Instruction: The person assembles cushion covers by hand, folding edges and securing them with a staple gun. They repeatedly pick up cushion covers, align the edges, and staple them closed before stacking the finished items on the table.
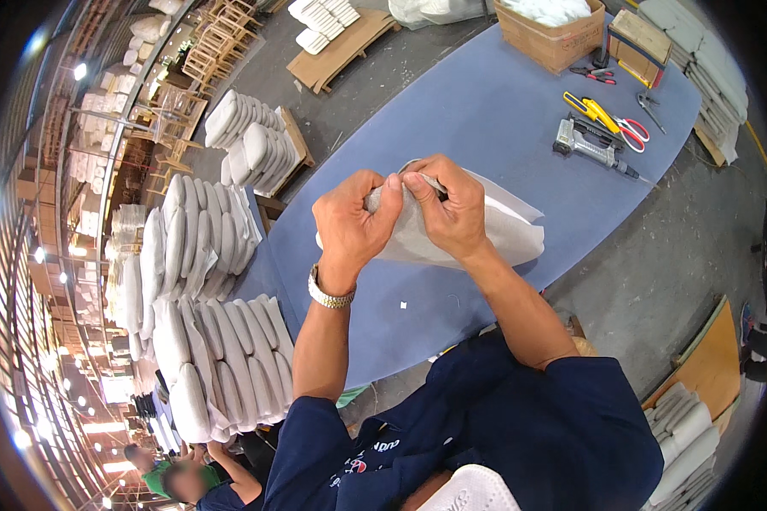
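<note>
Both my hands meet over the middle of a blue-covered table (358, 341), pinching the gathered edge of a pale grey fabric piece (418, 238). My left hand (354, 217), with a metal watch on the wrist, has its thumb pressed on the edge. Close beside it, my right hand (452, 209) grips the same edge, thumbs nearly touching. The fabric spreads to the right under my right hand, where a white layer (520, 238) shows. It looks like a seat cushion cover, though what is inside is mostly hidden.
On the table's right lie a staple gun (592, 146), a yellow cutter (592, 111), red-handled scissors (632, 134) and pliers (595, 75). A cardboard box (554, 38) with white filling stands at the far end. Stacked grey cushions (222, 358) rise at left; two other people (187, 481) are lower left.
</note>
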A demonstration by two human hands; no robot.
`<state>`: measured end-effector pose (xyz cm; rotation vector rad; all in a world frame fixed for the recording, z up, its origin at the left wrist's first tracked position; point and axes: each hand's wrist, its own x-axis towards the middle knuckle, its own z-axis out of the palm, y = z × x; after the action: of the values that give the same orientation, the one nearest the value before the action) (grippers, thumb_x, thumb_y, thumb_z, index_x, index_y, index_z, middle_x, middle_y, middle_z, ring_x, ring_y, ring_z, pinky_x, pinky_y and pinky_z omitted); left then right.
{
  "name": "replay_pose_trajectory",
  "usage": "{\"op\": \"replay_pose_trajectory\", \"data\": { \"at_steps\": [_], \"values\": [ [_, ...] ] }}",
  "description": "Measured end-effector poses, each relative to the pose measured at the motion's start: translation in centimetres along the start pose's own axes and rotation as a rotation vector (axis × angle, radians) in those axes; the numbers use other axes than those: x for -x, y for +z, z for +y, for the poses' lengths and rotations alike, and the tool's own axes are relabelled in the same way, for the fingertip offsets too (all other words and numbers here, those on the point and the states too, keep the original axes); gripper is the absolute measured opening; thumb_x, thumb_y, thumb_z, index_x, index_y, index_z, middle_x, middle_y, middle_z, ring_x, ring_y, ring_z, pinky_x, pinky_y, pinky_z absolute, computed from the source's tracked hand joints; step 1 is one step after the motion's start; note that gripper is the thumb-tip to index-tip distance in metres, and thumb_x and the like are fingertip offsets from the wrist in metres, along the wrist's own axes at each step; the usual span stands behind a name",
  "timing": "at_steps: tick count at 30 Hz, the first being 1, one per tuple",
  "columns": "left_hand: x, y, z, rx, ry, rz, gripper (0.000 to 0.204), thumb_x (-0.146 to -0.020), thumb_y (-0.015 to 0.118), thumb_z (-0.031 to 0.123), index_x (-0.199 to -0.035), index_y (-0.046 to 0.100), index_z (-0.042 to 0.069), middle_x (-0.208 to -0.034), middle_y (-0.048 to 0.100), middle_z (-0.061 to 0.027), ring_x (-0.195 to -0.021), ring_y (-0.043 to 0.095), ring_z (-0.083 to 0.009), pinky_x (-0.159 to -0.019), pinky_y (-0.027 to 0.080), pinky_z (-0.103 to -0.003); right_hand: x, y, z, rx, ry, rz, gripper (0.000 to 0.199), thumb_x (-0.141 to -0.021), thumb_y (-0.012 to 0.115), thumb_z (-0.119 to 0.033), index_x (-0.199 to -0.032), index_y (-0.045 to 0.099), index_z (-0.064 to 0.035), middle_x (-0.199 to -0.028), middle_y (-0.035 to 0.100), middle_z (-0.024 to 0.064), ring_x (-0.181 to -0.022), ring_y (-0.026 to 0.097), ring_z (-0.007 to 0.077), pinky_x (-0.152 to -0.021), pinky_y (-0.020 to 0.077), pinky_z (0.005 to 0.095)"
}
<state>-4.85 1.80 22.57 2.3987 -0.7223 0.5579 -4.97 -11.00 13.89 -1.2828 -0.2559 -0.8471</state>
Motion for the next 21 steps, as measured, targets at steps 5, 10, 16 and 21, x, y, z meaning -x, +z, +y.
{"op": "replay_pose_trajectory", "data": {
  "at_steps": [5,10,16,21],
  "values": [
    [-0.3,0.1,-3.1,0.165,-0.003,-0.016,0.026,-0.093,0.071,0.020,-0.072,0.069,0.004,-0.053,0.054,-0.0063,-0.044,0.047,-0.0147,-0.045,0.035,-0.031,0.5,0.0,-1.9,0.130,0.210,-0.082,0.020,-0.099,0.069,-0.017,-0.087,0.066,-0.0013,-0.087,0.072,0.0069,-0.073,0.061,0.0125,-0.066,0.0485,0.0285],
    [-0.1,1.7,-7.8,0.549,-0.038,0.177,0.047,-0.107,0.046,0.027,-0.082,0.074,0.000,-0.074,0.066,-0.0085,-0.066,0.055,-0.0147,-0.062,0.043,-0.031,1.5,2.1,-2.6,0.224,0.074,-0.147,0.020,-0.098,0.069,-0.017,-0.087,0.067,-0.0006,-0.089,0.073,0.0086,-0.074,0.064,0.0165,-0.066,0.0492,0.0300],
    [1.2,7.0,-8.7,1.498,-0.588,0.386,0.057,-0.111,0.031,0.046,-0.132,0.060,0.002,-0.125,0.065,-0.0120,-0.107,0.063,-0.0209,-0.097,0.053,-0.036,0.8,3.1,-1.2,0.253,0.064,-0.320,0.014,-0.099,0.064,-0.011,-0.107,0.069,-0.0012,-0.104,0.072,0.0119,-0.085,0.068,0.0173,-0.069,0.0523,0.0281],
    [9.4,17.3,-11.3,1.433,-0.707,0.164,0.073,-0.106,0.031,0.063,-0.149,0.046,0.006,-0.129,0.064,-0.0099,-0.111,0.064,-0.0171,-0.096,0.053,-0.032,-2.8,1.0,3.1,0.140,0.205,-0.527,0.038,-0.093,0.062,0.000,-0.130,0.063,-0.0081,-0.127,0.063,0.0144,-0.087,0.068,0.0154,-0.068,0.0554,0.0254]
  ]
}}
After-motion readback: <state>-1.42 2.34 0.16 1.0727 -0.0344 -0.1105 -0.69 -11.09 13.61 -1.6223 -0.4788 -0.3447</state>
